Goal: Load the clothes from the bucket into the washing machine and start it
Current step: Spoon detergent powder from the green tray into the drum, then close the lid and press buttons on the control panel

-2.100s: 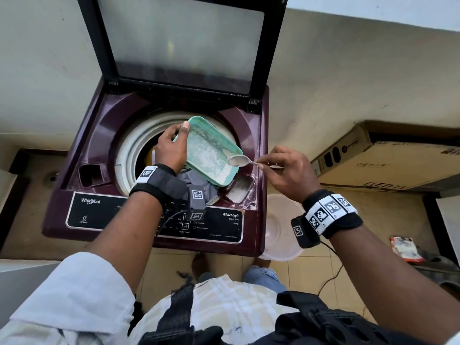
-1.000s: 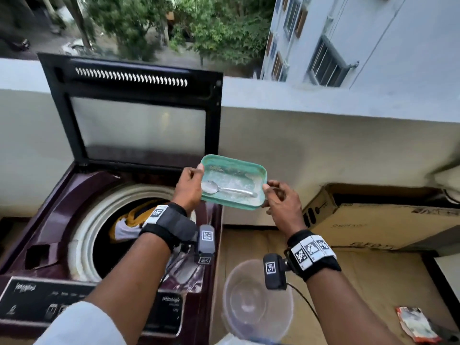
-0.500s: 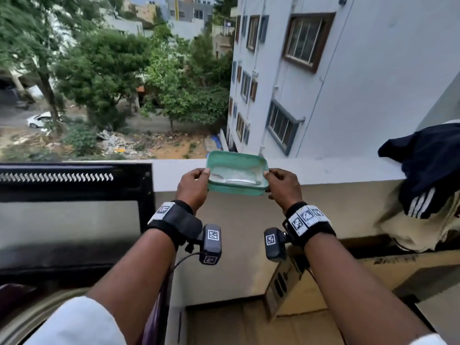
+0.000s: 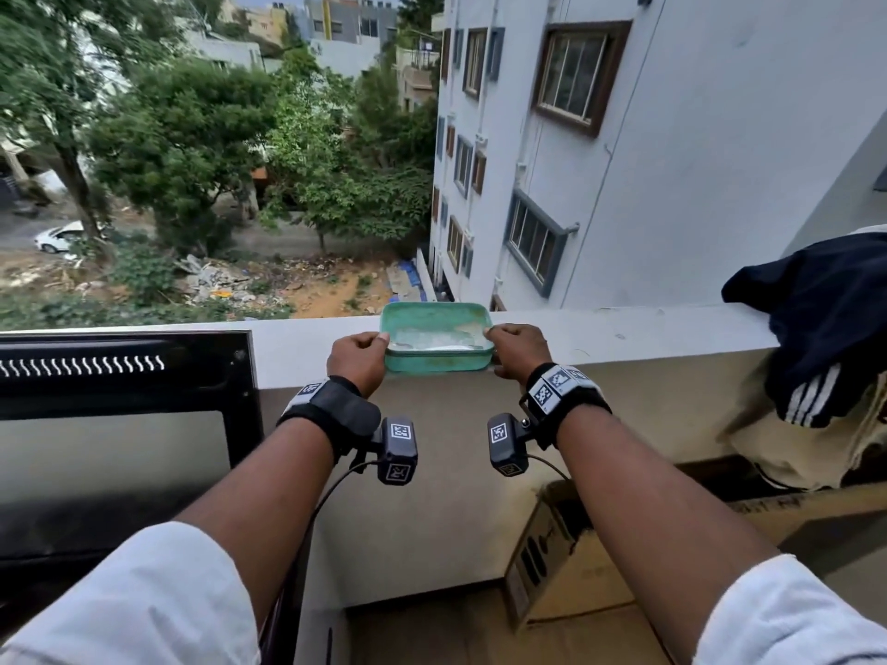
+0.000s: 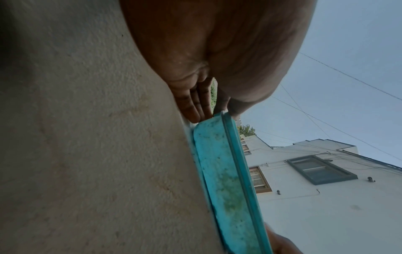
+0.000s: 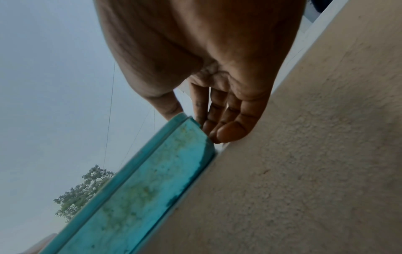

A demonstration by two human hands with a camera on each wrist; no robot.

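Washer lid (image 4: 120, 376) stands raised at lower left; the drum and clothes inside are out of view. I hold a green tray (image 4: 437, 362) by its two short ends, its base on the balcony ledge (image 4: 624, 328). My left hand (image 4: 357, 360) pinches the left end, thumb on the rim, fingers (image 5: 191, 104) curled beneath. My right hand (image 4: 518, 350) pinches the right end the same way, fingertips (image 6: 230, 132) touching the ledge. White powder lies in the tray. Dark cloth (image 4: 825, 328) drapes over the ledge at right, well apart.
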